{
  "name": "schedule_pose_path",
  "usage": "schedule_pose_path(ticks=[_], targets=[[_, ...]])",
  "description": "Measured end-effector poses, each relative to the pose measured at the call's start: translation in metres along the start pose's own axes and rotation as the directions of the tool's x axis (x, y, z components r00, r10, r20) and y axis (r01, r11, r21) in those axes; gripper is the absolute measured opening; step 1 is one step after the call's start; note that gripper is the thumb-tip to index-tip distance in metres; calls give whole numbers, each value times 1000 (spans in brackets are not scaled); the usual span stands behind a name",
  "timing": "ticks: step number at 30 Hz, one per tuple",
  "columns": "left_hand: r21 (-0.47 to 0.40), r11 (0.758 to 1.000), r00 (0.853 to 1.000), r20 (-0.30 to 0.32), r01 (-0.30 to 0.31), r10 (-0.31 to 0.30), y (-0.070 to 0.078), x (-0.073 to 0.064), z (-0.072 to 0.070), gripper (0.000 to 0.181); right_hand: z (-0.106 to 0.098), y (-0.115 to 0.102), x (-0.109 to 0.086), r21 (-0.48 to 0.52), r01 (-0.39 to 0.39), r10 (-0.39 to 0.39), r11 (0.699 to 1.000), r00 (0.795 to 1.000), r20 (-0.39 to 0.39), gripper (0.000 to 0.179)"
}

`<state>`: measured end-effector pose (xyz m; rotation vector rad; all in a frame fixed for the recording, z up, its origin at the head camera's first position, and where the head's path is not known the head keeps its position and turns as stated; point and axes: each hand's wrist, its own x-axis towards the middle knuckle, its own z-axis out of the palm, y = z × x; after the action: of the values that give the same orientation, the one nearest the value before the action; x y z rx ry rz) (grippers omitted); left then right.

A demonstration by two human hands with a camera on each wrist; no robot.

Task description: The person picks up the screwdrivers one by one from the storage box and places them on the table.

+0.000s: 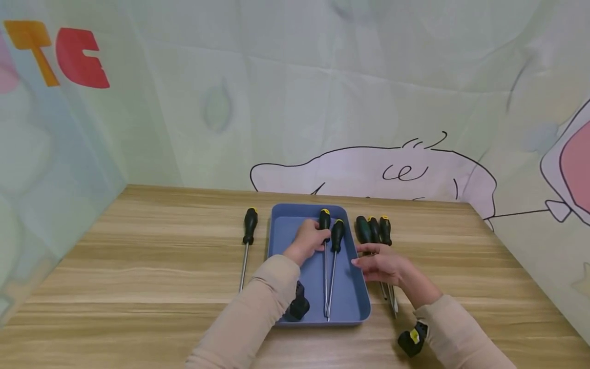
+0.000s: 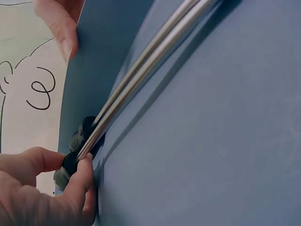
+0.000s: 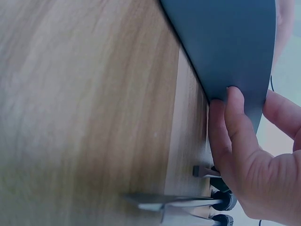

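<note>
A blue-grey tray point(image 1: 350, 294) lies on the wooden table with two black-handled screwdrivers in it, shafts toward the near end. My left hand point(image 1: 308, 240) pinches the left screwdriver point(image 1: 324, 219) at the lower handle; the left wrist view shows thumb and fingers point(image 2: 80, 181) at the base of its shaft. Close beside it lies the second screwdriver point(image 1: 338, 234). My right hand point(image 1: 384, 265) grips the tray's right side. In the right wrist view its fingers point(image 3: 242, 132) press the outer wall point(image 3: 225, 42) and the thumb is at the rim.
One more screwdriver point(image 1: 250, 225) lies on the table left of the tray. To the right, partly behind my right hand, are three dark-handled tools point(image 1: 363, 230) side by side, metal ends toward me. A printed cloth backdrop point(image 1: 295, 102) stands behind the table point(image 1: 161, 256).
</note>
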<state>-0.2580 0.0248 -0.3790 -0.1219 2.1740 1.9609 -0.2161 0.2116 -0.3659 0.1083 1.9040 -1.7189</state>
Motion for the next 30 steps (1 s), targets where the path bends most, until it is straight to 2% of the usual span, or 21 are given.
schedule_pose_path(ticks=[10,22,30], targets=[[-118,990,997,30,71,-68,4,-1,-8,47,-1,0,0,-1,11,-11,1000,1000,9,61],[-107,988,993,52,113,-108,9,-1,-10,41,0,-1,0,-9,9,-9,1000,1000,1,62],[-98,989,992,81,110,-102,16,-10,-15,38,0,-2,-2,14,18,-19,1000,999,30,61]])
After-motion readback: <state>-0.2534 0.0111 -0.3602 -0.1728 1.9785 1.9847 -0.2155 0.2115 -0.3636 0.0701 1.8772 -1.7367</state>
